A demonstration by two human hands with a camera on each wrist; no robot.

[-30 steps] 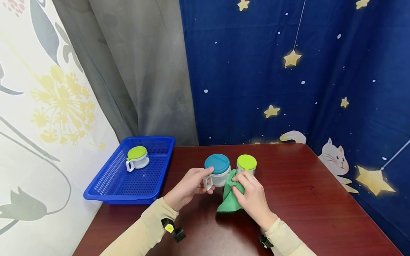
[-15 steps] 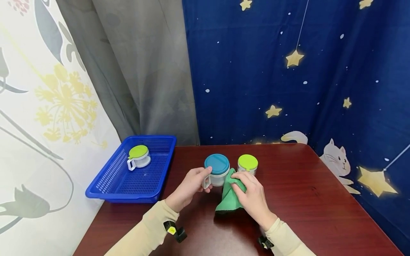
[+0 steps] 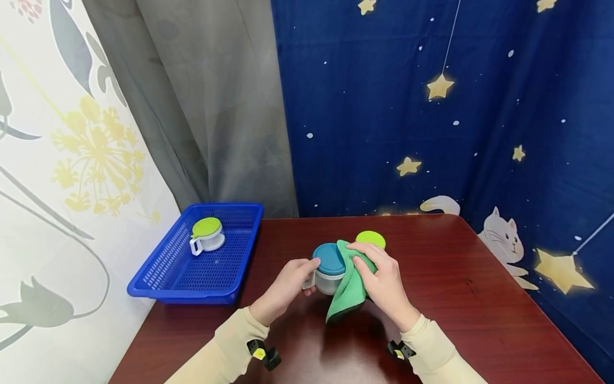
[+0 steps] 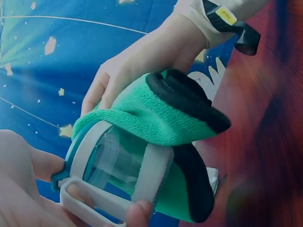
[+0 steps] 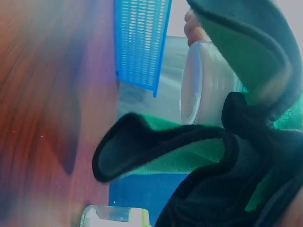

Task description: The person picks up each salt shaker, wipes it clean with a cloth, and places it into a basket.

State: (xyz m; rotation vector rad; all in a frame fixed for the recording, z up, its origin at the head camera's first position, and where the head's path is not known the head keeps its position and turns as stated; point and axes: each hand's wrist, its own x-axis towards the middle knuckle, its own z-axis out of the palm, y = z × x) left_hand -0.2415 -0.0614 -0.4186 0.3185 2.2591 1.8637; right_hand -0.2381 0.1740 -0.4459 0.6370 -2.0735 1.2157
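Note:
My left hand (image 3: pixel 289 284) grips the white handle (image 4: pixel 90 204) of a clear jar (image 4: pixel 118 158) with a blue lid (image 3: pixel 329 258), its thumb against the lid's edge. In the left wrist view the jar is tilted on its side, raised off the table. My right hand (image 3: pixel 384 277) holds a green cloth (image 3: pixel 348 290) with black edging, pressing it over the right side of the lid and jar. The cloth's lower end hangs free. Behind the right hand stands another jar with a lime-green lid (image 3: pixel 371 239), its body mostly hidden in the head view.
A blue plastic basket (image 3: pixel 192 294) stands at the table's left, holding a white-handled jar with a lime-green lid (image 3: pixel 207 227). The dark red wooden table (image 3: pixel 460 298) reaches to curtains at the back and right.
The blue-lidded jar has come slightly nearer and to the right, tilting. My right hand has moved the cloth from the jar's side up onto the lid's right edge.

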